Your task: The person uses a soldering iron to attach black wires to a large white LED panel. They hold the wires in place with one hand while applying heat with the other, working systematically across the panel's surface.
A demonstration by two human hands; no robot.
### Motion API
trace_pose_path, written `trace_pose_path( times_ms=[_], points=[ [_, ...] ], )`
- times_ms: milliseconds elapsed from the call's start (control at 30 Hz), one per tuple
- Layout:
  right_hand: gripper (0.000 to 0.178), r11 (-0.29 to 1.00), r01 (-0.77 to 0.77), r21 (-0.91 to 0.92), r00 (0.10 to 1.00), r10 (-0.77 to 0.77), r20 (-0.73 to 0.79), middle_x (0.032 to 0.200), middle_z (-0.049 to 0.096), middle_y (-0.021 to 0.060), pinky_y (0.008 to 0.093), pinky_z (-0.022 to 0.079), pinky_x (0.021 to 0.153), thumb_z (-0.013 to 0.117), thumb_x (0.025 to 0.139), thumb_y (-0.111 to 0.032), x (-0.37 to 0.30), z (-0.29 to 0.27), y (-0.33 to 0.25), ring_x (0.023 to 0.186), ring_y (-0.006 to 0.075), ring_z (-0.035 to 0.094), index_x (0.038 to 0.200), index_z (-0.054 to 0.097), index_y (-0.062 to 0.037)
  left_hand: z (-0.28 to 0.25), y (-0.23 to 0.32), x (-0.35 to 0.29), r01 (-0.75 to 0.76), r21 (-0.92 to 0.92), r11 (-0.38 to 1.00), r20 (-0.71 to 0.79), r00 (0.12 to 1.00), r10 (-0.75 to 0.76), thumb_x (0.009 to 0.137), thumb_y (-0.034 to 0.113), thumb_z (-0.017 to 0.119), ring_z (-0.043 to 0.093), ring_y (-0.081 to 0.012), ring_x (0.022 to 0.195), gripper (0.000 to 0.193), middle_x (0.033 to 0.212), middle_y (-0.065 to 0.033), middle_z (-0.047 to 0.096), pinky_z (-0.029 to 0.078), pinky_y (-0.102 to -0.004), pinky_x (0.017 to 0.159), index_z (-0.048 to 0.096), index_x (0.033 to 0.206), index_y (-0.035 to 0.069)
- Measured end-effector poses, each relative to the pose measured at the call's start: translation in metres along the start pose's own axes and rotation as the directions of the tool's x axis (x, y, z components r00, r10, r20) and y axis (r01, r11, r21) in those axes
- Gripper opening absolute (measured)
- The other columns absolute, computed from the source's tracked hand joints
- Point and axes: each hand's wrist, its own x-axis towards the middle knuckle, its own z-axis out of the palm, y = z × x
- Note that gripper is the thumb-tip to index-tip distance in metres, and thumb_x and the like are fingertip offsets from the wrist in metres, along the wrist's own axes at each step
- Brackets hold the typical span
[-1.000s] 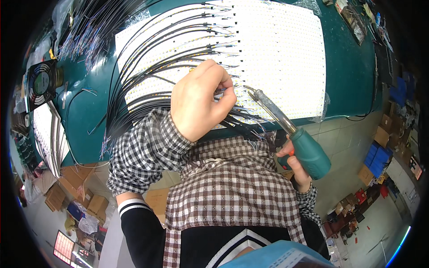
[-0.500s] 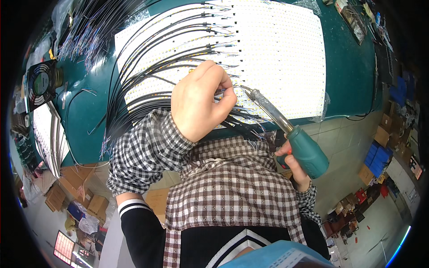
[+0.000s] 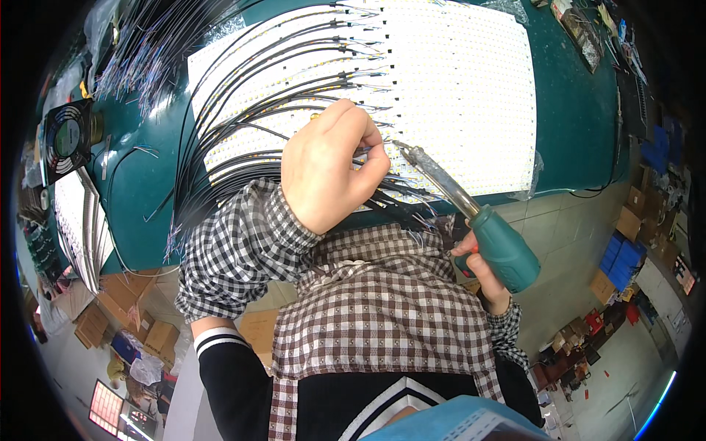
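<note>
A white sheet of LED boards (image 3: 471, 95) lies on the table, with black cables (image 3: 265, 62) running over its left half; their thin wire ends meet the boards along a middle row. Over these cables my left hand (image 3: 331, 169) is closed in a pinch on a cable, mostly hidden by the fingers, its thin wire end pointing right. My right hand (image 3: 491, 283) is wrapped around the green handle of a soldering iron (image 3: 507, 250). The iron slants up and left, its tip at the wire end just right of my left fingertips. Whether the tip touches the board I cannot tell.
A loose bundle of cables (image 3: 147, 73) lies on the green table (image 3: 573, 132) at the far left. Left of the sheet stand a black fan (image 3: 68, 140) and stacked white boards (image 3: 77, 228). The table's near edge runs just in front of my apron (image 3: 382, 309).
The soldering iron has shifted slightly left and up, bringing its tip nearer my left fingertips. My left hand stays in place.
</note>
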Motion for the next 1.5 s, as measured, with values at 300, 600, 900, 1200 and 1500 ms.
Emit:
trace_pose_path(
  times_ms=[300,600,900,1200,1500],
  points=[
    [0.046,0.999,0.026,0.029,1.000,-0.026,-0.002,0.087,0.072,0.0123,0.0315,0.060,0.075,0.080,0.079,-0.004,-0.003,-0.004,0.008,0.080,0.0176,0.071,0.118,0.060,0.0105,0.000,-0.001,0.000,-0.007,0.002,1.000,-0.001,1.000,0.007,0.075,0.002,0.070,0.057,-0.0222,0.065,0.012,0.076,-0.0080,0.056,0.046,-0.0323,0.057,0.059,0.079,0.003],
    [0.045,0.998,0.023,0.057,1.000,-0.022,-0.007,0.091,0.072,0.0144,0.0321,0.060,0.076,0.080,0.081,-0.007,-0.002,-0.004,0.003,0.081,0.0191,0.071,0.117,0.060,0.0095,0.001,-0.001,0.001,-0.011,0.004,1.000,-0.003,1.000,0.011,0.076,0.002,0.070,0.057,-0.0209,0.064,0.012,0.076,-0.0074,0.056,0.045,-0.0311,0.055,0.059,0.079,0.003],
    [0.052,0.988,0.015,0.154,0.998,-0.005,-0.066,0.104,0.070,0.0202,0.0356,0.063,0.078,0.081,0.084,-0.015,0.002,0.003,-0.010,0.095,0.0264,0.072,0.123,0.058,0.0099,-0.003,0.004,0.003,0.148,-0.177,0.973,0.044,0.989,-0.142,0.080,0.006,0.071,0.059,-0.0172,0.068,0.010,0.080,-0.0053,0.060,0.048,-0.0289,0.059,0.062,0.082,0.004],
    [0.050,0.993,0.023,0.114,1.000,-0.021,-0.021,0.100,0.071,0.0187,0.0353,0.063,0.077,0.080,0.085,-0.012,-0.003,-0.005,0.003,0.091,0.0249,0.072,0.123,0.057,0.0106,-0.010,0.005,0.009,0.149,-0.101,0.984,0.123,0.983,-0.137,0.079,0.008,0.069,0.064,-0.0279,0.071,0.008,0.080,-0.0088,0.061,0.051,-0.0375,0.062,0.061,0.080,0.005],
    [0.044,0.998,0.016,0.059,1.000,-0.015,-0.013,0.090,0.071,0.0140,0.0336,0.061,0.077,0.078,0.080,-0.004,-0.001,-0.004,0.001,0.082,0.0197,0.071,0.118,0.060,0.0097,-0.007,0.000,0.012,0.062,-0.061,0.996,0.116,0.992,-0.054,0.079,0.008,0.068,0.063,-0.0315,0.072,0.007,0.079,-0.0105,0.061,0.051,-0.0405,0.063,0.061,0.080,0.005]
  ],
)
